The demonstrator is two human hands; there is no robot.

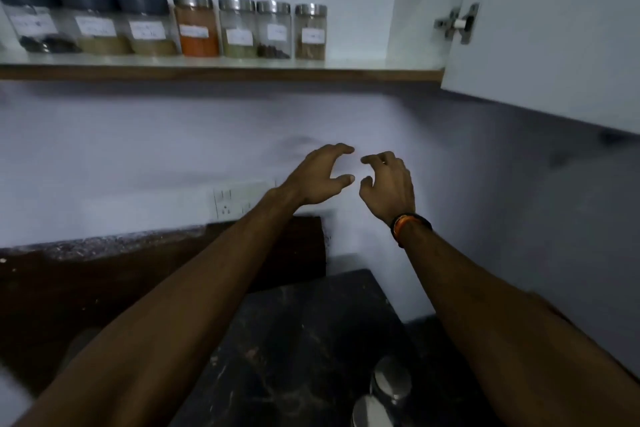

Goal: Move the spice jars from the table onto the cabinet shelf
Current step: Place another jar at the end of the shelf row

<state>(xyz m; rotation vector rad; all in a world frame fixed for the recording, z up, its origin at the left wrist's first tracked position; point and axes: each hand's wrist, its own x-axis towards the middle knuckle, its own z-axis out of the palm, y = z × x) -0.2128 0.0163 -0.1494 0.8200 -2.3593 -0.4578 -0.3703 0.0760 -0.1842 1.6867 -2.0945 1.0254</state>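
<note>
Seven clear spice jars stand in a row on the white cabinet shelf with a brown wooden front edge (pixel 221 74): three wide black-lidded jars (pixel 93 24) at the left, then an orange-filled steel-lidded jar (pixel 196 26), then three smaller steel-lidded jars (pixel 273 29). All bear white labels. Below, the left hand (pixel 320 177) and right hand (pixel 389 184) hover before the wall, fingers loosely curled and apart, holding nothing. Two blurred steel lids (pixel 384 388) show on the dark table (pixel 294 340).
</note>
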